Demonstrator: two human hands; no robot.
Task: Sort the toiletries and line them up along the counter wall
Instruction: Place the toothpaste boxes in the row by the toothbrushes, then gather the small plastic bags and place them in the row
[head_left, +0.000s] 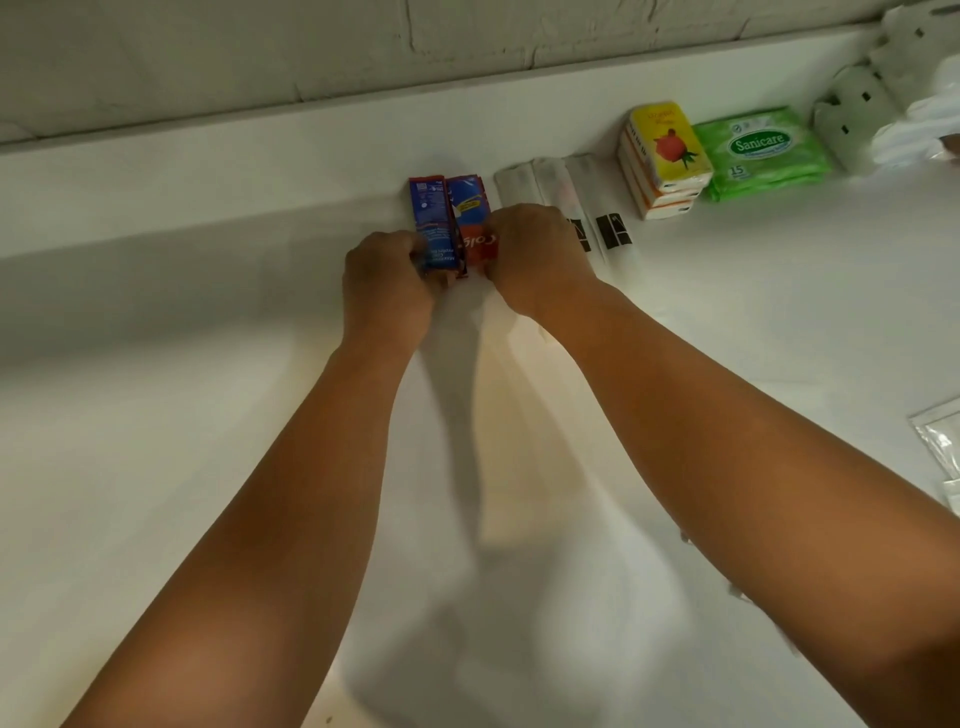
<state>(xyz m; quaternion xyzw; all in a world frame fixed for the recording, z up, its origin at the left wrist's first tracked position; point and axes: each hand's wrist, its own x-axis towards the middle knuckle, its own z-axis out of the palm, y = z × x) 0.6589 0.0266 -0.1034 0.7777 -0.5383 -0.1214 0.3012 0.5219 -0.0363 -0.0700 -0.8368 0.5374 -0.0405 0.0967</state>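
Two toothpaste boxes lie side by side against the counter wall: a blue one (432, 218) on the left and a red-and-blue one (470, 218) on the right. My left hand (387, 283) grips the near end of the blue box. My right hand (535, 254) grips the near end of the red box. To their right lie white wrapped toothbrush packets (566, 182), then a stack of yellow and white soap boxes (665, 150), then a green pack of wipes (761, 150).
White moulded cartons (857, 114) and white plastic (930, 124) fill the back right corner. Clear plastic packets (940, 441) lie at the right edge. The white counter (182, 415) runs left along the wall ledge (260, 150).
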